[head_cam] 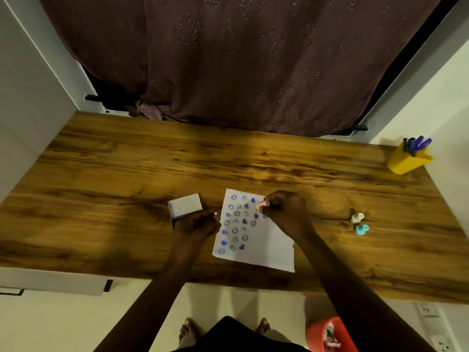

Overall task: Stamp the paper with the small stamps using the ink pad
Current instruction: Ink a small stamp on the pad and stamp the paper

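A white sheet of paper (264, 250) lies on the wooden table (127, 174), its left half covered with several blue stamped faces and hearts. My right hand (286, 212) is over the paper's top right corner, fingers closed on a small pink stamp (262, 205). My left hand (196, 226) rests flat at the paper's left edge, fingers spread, partly covering the ink pad. The ink pad (184, 206) stands open beside it, with its white lid raised. Two more small stamps, one cream (357, 217) and one teal (361, 229), lie to the right of the paper.
A yellow pen holder (408, 158) with purple pens stands at the table's far right corner. A dark curtain (241, 59) hangs behind the table. An orange bin (330, 335) sits on the floor by my feet, below the table's front edge.
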The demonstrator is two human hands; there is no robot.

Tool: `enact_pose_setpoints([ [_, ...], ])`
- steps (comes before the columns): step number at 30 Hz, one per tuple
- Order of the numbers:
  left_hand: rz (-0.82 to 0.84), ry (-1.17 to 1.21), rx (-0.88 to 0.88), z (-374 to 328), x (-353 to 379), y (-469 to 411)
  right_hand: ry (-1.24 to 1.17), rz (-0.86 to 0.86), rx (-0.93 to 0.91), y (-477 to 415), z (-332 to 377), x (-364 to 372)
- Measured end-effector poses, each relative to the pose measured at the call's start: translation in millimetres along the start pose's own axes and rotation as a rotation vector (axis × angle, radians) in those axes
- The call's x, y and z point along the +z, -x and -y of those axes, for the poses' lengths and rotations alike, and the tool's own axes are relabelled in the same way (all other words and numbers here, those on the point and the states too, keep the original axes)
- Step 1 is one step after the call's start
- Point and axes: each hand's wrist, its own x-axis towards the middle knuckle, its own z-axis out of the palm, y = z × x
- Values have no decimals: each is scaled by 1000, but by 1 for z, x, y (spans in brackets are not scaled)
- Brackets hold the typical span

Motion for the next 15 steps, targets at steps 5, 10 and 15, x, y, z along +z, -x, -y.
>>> enact_pose_setpoints([
  [5,68,4,-49,-4,21,2,-550,35,106,26,18,-32],
  [10,197,-17,-114,-7,46,8,-683,111,96,60,15,-31],
  [15,297,-9,-92,-5,65,12,-695,57,89,75,2,-26],
])
